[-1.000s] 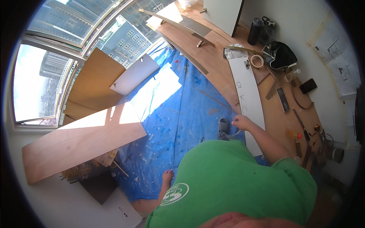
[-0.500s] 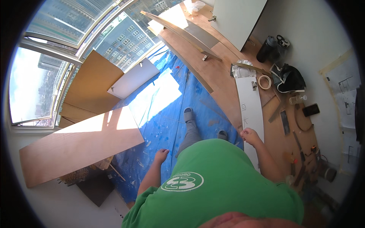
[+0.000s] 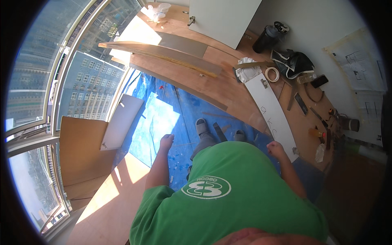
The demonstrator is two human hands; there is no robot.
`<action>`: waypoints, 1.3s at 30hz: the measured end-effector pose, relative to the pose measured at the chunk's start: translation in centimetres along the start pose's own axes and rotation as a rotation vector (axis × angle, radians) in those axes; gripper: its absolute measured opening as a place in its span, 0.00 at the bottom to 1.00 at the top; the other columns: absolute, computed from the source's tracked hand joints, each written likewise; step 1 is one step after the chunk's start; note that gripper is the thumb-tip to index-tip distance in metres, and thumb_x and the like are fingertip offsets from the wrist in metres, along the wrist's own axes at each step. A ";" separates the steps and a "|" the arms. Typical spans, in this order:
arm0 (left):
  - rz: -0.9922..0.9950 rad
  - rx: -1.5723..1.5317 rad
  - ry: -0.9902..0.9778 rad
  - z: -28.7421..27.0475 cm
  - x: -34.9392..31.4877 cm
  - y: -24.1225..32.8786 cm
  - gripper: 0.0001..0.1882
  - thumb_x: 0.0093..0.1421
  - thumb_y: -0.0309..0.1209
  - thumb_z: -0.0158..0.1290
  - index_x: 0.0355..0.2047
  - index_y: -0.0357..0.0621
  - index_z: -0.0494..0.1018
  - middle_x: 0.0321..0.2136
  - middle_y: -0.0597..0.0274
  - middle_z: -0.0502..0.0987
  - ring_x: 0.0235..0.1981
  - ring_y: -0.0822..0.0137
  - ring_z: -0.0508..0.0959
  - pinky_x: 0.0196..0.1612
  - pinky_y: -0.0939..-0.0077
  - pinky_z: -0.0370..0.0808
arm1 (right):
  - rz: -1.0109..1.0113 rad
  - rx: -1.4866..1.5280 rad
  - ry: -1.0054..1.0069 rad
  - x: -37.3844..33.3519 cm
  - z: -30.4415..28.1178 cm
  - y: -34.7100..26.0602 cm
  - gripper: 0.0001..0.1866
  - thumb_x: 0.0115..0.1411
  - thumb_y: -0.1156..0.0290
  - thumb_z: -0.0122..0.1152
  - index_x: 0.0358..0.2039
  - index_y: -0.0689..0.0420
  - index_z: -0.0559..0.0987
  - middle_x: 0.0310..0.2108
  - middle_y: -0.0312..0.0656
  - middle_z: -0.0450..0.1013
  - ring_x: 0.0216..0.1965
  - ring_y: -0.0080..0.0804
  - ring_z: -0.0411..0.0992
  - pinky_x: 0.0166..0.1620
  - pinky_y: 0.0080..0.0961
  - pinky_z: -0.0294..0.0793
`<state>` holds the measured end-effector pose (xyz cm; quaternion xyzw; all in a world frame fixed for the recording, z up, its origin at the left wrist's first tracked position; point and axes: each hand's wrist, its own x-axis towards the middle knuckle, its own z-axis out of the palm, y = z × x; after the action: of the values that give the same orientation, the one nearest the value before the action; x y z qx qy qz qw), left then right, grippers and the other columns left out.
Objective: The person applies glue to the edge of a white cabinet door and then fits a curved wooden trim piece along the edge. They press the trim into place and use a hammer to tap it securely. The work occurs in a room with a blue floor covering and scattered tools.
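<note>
My left hand [image 3: 166, 143] hangs over the blue floor sheet [image 3: 185, 122], its fingers loosely curled in with nothing seen in them. On the other side, my right hand [image 3: 276, 149] is closed in a loose fist just beside the edge of a long white panel [image 3: 256, 93]. I cannot see it gripping the panel. That panel lies on the wooden worktop [image 3: 232, 90], with handwritten marks on its face and metal hinges at its ends. A dark narrow strip [image 3: 219, 132] rests between my feet.
Tape roll [image 3: 272, 74], black bag [image 3: 292, 63], dark bottle [image 3: 264, 38], phone [image 3: 319, 81] and several hand tools crowd the worktop's right side. A long board [image 3: 163, 57] lies across its far part. Cardboard [image 3: 83, 151] and a white panel [image 3: 121, 122] lean by the window.
My view has turned to the right, and the worktop has shifted left in it. My right hand now sits nearer the panel's near end. Both hands remain without a visible object.
</note>
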<state>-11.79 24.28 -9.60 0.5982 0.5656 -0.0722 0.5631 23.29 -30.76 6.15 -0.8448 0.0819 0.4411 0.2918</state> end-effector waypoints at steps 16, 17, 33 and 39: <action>-0.043 0.144 -0.263 -0.5 6.9 6.7 0.24 0.64 0.43 0.59 0.47 0.31 0.80 0.39 0.54 0.83 0.37 0.63 0.82 0.43 0.67 0.79 | 0.130 -0.190 0.012 -6.7 9.5 10.6 0.11 0.65 0.62 0.65 0.36 0.57 0.81 0.22 0.41 0.76 0.23 0.31 0.76 0.26 0.31 0.76; -0.028 0.146 -0.269 -0.3 6.9 6.6 0.24 0.64 0.43 0.59 0.48 0.32 0.80 0.40 0.54 0.84 0.37 0.63 0.82 0.43 0.66 0.79 | 0.122 -0.193 0.002 -6.6 9.7 10.6 0.11 0.65 0.62 0.65 0.36 0.58 0.81 0.23 0.41 0.76 0.24 0.31 0.76 0.26 0.31 0.76; -0.122 0.238 -0.257 -4.9 5.9 6.7 0.23 0.64 0.41 0.60 0.50 0.33 0.78 0.39 0.54 0.83 0.36 0.65 0.82 0.35 0.72 0.77 | 0.186 0.321 0.173 -1.8 10.2 4.0 0.12 0.65 0.61 0.66 0.38 0.58 0.81 0.23 0.38 0.75 0.21 0.27 0.72 0.24 0.28 0.72; -0.009 0.240 -0.256 -4.7 6.6 8.8 0.21 0.65 0.37 0.59 0.49 0.30 0.79 0.41 0.54 0.83 0.40 0.66 0.82 0.42 0.71 0.80 | 0.258 0.299 0.153 -2.3 11.9 8.2 0.12 0.64 0.62 0.66 0.37 0.59 0.81 0.22 0.39 0.75 0.22 0.29 0.74 0.24 0.29 0.72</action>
<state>-5.38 34.15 -7.46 0.6444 0.4793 -0.2175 0.5547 10.34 -31.02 -0.72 -0.8058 0.2757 0.3922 0.3477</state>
